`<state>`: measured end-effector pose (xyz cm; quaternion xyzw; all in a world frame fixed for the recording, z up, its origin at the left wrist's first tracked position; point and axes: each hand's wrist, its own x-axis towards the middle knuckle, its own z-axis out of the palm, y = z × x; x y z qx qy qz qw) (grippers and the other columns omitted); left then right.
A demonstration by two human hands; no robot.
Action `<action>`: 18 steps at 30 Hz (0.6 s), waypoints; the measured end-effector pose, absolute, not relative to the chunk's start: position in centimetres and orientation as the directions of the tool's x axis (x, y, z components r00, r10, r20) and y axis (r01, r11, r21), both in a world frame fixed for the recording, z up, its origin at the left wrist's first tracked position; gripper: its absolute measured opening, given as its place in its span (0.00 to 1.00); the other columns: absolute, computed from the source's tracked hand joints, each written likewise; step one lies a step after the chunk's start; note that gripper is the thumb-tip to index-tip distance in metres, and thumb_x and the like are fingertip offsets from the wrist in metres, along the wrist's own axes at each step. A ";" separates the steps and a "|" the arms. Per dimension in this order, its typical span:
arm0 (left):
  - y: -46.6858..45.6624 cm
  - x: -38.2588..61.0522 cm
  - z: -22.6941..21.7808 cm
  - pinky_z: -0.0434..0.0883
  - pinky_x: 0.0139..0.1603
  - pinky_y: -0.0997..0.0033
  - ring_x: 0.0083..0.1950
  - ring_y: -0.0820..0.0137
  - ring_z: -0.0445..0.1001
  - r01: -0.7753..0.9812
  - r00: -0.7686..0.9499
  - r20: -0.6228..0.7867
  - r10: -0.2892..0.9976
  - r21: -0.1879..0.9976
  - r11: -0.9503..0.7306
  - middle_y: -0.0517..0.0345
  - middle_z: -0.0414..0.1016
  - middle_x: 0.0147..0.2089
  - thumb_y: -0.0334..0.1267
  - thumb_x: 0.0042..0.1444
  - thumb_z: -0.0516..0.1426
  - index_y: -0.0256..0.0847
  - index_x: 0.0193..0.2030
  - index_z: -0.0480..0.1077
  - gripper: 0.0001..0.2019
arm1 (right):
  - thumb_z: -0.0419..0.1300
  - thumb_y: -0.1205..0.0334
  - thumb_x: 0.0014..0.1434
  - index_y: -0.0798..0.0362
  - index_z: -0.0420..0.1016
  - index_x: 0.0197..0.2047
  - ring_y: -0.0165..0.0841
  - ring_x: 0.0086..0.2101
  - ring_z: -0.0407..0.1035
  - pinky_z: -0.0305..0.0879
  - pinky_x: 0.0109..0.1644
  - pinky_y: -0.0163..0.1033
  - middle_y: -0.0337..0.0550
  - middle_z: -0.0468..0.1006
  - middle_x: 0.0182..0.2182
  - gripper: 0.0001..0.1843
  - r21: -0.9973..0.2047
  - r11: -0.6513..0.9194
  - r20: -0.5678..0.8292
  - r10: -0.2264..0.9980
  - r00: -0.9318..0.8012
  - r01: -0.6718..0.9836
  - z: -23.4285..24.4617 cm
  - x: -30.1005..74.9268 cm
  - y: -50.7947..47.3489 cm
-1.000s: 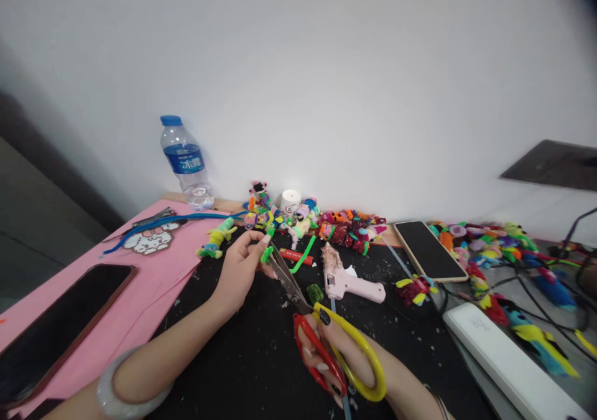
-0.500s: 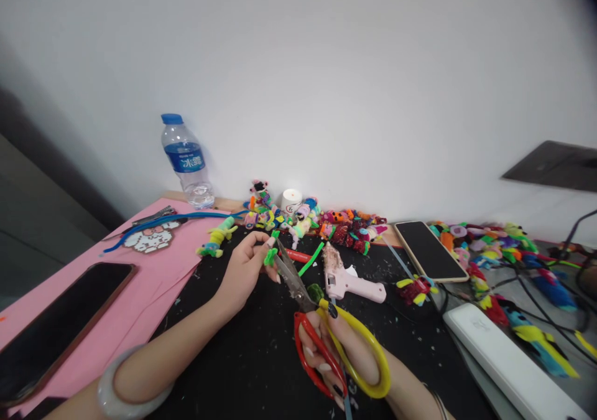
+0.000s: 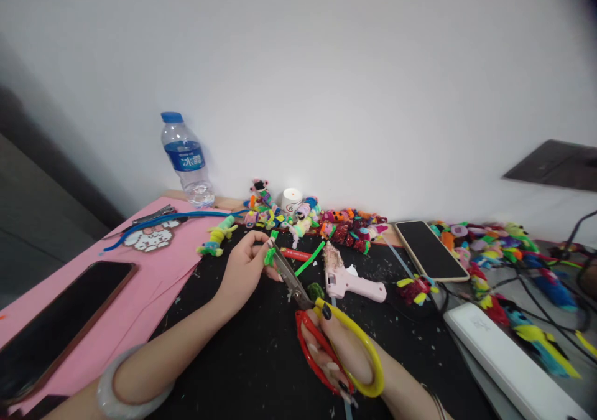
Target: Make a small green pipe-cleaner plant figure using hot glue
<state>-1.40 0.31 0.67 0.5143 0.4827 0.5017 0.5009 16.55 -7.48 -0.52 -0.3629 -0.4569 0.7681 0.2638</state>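
Pinched between the thumb and fingers of my left hand (image 3: 245,267) is a small bright green fuzzy pipe cleaner piece (image 3: 270,250). My right hand (image 3: 333,348) grips a pair of scissors (image 3: 295,281) with one red and one yellow handle. The blades point up and left, their tips at the green piece, and lie close together. A longer green pipe cleaner strip (image 3: 310,259) lies on the black mat just right of the blades. A dark green fuzzy bit (image 3: 315,290) sits beside the scissor pivot.
A pink glue gun (image 3: 354,285) lies right of the scissors. Several pipe cleaner figures (image 3: 345,227) line the wall. A phone (image 3: 431,251), a white power strip (image 3: 508,364) and cables are at right. Pink paper (image 3: 158,277), another phone (image 3: 69,326) and a water bottle (image 3: 189,165) are at left.
The scissor blades have come together and the handles have drawn closer. The longer green strip has shifted slightly left. My left hand stays nearly in place.
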 end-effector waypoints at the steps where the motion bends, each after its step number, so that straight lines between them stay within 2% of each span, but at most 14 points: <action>1: 0.3 -1.4 0.6 0.67 0.19 0.78 0.16 0.72 0.72 0.000 0.029 0.032 0.999 1.000 -0.032 0.68 0.70 0.16 0.42 0.56 0.52 0.41 0.34 0.60 0.07 | 0.44 0.29 0.49 0.54 0.60 0.23 0.18 0.06 0.45 0.47 0.06 0.24 0.25 0.54 0.09 0.33 -0.891 -0.450 -0.329 0.739 -0.588 -0.067 -0.6 16.5 -7.5; 7: 0.6 -1.6 0.2 0.71 0.25 0.73 0.21 0.70 0.74 -0.022 0.032 0.035 0.999 0.999 -0.034 0.67 0.70 0.19 0.43 0.55 0.54 0.41 0.34 0.60 0.09 | 0.47 0.28 0.47 0.53 0.58 0.21 0.18 0.05 0.43 0.43 0.06 0.24 0.25 0.53 0.08 0.32 -0.848 -0.519 -0.394 0.751 -0.530 -0.105 -0.3 16.1 -7.2; 12: 0.9 -1.8 0.0 0.72 0.34 0.71 0.32 0.69 0.75 -0.002 -0.039 0.159 0.987 0.987 -0.159 0.60 0.72 0.28 0.42 0.53 0.56 0.38 0.32 0.65 0.09 | 0.49 0.30 0.48 0.53 0.57 0.22 0.18 0.06 0.44 0.44 0.06 0.24 0.25 0.55 0.09 0.31 -0.843 -0.508 -0.372 0.788 -0.490 -0.177 0.0 16.2 -7.0; 18: 0.6 -1.7 0.3 0.71 0.39 0.69 0.33 0.71 0.74 0.011 -0.098 0.207 0.973 0.978 -0.207 0.58 0.72 0.32 0.39 0.49 0.59 0.37 0.28 0.64 0.09 | 0.50 0.31 0.48 0.53 0.58 0.22 0.18 0.05 0.46 0.49 0.05 0.25 0.26 0.55 0.08 0.30 -0.825 -0.517 -0.365 0.796 -0.484 -0.228 -0.2 16.2 -7.0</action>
